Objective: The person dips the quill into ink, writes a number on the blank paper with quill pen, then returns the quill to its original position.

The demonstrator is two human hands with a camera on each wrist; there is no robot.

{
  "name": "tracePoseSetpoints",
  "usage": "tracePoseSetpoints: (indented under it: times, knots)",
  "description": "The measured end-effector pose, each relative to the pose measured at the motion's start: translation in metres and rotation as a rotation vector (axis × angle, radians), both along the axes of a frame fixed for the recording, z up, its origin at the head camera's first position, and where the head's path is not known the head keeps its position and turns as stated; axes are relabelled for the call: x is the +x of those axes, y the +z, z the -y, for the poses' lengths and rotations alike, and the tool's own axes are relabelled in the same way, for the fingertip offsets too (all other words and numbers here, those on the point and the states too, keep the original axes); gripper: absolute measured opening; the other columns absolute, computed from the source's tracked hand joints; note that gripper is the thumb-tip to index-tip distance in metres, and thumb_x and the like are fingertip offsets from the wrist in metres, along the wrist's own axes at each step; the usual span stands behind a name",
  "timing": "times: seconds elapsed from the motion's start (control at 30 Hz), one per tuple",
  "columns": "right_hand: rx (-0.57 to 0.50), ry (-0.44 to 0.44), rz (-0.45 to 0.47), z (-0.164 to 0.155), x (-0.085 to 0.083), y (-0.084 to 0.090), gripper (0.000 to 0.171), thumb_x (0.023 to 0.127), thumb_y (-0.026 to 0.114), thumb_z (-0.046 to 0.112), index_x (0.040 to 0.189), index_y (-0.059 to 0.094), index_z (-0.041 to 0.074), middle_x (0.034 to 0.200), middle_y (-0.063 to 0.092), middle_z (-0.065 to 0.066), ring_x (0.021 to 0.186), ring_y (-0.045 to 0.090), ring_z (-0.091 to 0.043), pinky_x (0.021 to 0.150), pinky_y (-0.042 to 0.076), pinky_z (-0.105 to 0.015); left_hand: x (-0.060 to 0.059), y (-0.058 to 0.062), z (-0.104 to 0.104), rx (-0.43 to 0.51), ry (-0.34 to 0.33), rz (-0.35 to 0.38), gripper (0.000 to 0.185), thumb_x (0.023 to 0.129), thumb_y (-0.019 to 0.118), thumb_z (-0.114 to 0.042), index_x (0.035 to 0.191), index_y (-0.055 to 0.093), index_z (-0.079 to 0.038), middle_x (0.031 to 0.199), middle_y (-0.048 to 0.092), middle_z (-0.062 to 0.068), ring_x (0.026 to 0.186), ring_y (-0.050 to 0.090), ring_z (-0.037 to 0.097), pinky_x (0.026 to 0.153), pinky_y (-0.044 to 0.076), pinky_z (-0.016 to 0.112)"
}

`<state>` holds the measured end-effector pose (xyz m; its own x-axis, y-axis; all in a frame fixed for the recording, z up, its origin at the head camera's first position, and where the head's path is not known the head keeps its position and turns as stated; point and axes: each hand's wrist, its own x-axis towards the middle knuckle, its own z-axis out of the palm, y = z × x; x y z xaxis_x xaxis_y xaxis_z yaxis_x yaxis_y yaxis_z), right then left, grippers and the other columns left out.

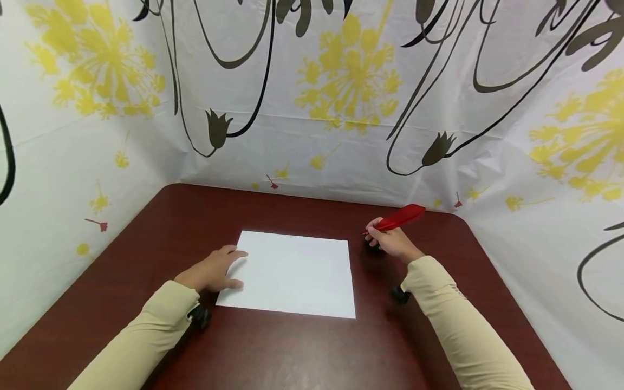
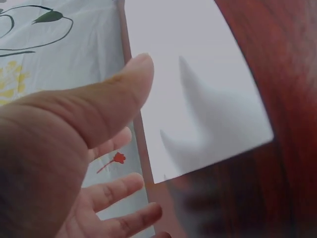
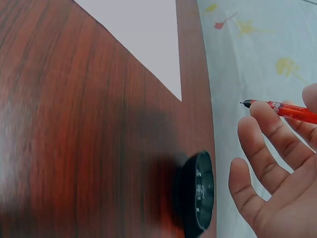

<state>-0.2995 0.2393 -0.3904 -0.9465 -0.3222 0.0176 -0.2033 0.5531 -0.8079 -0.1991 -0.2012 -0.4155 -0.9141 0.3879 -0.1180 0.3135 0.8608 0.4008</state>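
Head view showed a white sheet of paper (image 1: 294, 276) lying flat around the middle of the reddish-brown desk (image 1: 312, 352). Over the paper's left edge stretched the left hand (image 1: 214, 269), its fingers spread and holding nothing; whether they touched the sheet, I could not tell. To the right of the paper, toward the desk's far right corner, the right hand (image 1: 387, 241) pinched a red quill-style pen (image 1: 402, 216) above the desk, the feather rising to the right and the tip pointing left. Per the right wrist view, the hand's lower fingers were loosely extended, apart from the pen, and a small black bowl (image 3: 198, 196) stood upright on the desk beneath, beyond the paper's nearby corner. Beige sleeves (image 1: 468, 319) covered both forearms. Past the desk's far edge hung a white curtain (image 1: 273, 146) printed with yellow flowers and dark stems.
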Motion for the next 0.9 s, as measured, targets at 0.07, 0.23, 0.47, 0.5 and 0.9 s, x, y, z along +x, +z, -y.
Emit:
tracePoseSetpoints:
  times: [0.07, 0.23, 0.47, 0.5, 0.9]
  knots:
    - [-0.016, 0.003, 0.003, 0.004, -0.001, -0.001, 0.022, 0.103, 0.049, 0.019, 0.111, 0.054, -0.001, 0.098, 0.065, -0.016, 0.083, 0.062, -0.027, 0.07, 0.048, -0.039, -0.005, 0.0, 0.0, -0.006, -0.009, 0.003, 0.071, 0.083, 0.079, -0.029, 0.14, 0.046, -0.004, 0.145, 0.033, 0.03, 0.128, 0.036, 0.049, 0.098, 0.037, 0.058]
    - [-0.056, 0.021, 0.01, 0.015, -0.002, -0.001, 0.021, 0.102, 0.048, 0.015, 0.113, 0.054, -0.003, 0.097, 0.065, -0.017, 0.079, 0.062, -0.026, 0.069, 0.048, -0.038, -0.015, 0.0, 0.003, -0.027, -0.03, 0.044, 0.075, 0.081, 0.08, -0.033, 0.141, 0.045, -0.004, 0.147, 0.03, 0.029, 0.13, 0.035, 0.048, 0.099, 0.036, 0.058]
    - [-0.064, 0.008, 0.049, 0.027, 0.001, -0.003, 0.02, 0.102, 0.048, 0.016, 0.113, 0.056, 0.001, 0.098, 0.066, -0.015, 0.077, 0.061, -0.021, 0.071, 0.048, -0.039, -0.031, 0.001, 0.004, -0.052, -0.072, 0.073, 0.078, 0.079, 0.081, -0.034, 0.142, 0.044, -0.005, 0.148, 0.027, 0.029, 0.132, 0.033, 0.047, 0.101, 0.035, 0.058]
    - [-0.068, 0.007, 0.051, 0.028, 0.001, -0.004, 0.02, 0.102, 0.048, 0.016, 0.113, 0.056, 0.001, 0.098, 0.066, -0.016, 0.077, 0.061, -0.021, 0.071, 0.048, -0.04, -0.033, 0.0, 0.004, -0.055, -0.074, 0.077, 0.078, 0.079, 0.081, -0.034, 0.142, 0.043, -0.005, 0.149, 0.027, 0.029, 0.132, 0.033, 0.047, 0.101, 0.035, 0.058]
    - [-0.119, 0.031, 0.07, 0.045, -0.002, -0.008, 0.023, 0.102, 0.047, 0.015, 0.115, 0.054, -0.003, 0.106, 0.061, -0.031, 0.087, 0.06, -0.041, 0.075, 0.047, -0.048, -0.048, 0.002, 0.004, -0.091, -0.101, 0.108, 0.086, 0.075, 0.084, -0.035, 0.144, 0.04, -0.006, 0.151, 0.024, 0.028, 0.136, 0.028, 0.045, 0.103, 0.033, 0.057]
